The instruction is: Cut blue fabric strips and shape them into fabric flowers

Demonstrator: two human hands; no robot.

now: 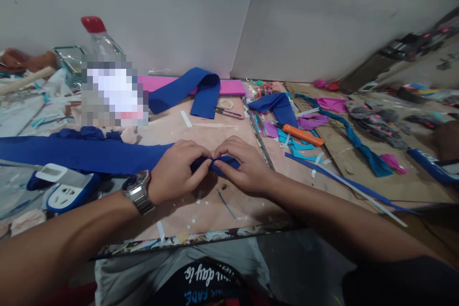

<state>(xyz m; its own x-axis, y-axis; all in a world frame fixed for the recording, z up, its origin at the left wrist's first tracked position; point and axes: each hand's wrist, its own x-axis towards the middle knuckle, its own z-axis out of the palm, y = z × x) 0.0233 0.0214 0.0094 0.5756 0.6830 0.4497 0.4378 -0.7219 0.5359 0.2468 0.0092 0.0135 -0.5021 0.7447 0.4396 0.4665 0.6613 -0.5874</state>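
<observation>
Near the middle of the table, my left hand and my right hand meet, thumbs and fingertips close together. Between them they pinch a blue fabric strip, gathered narrow at the fingertips. From my left hand the strip runs flat and wide to the left edge of the view. A short end of blue cloth shows under my right fingers. A metal watch is on my left wrist. Part of the gathered cloth is hidden by my fingers.
Behind the hands lie a folded blue strip, pink material and scissors. An orange-handled cutter lies to the right among fabric scraps. A red-capped bottle stands back left. A blue-and-white object sits by my left forearm.
</observation>
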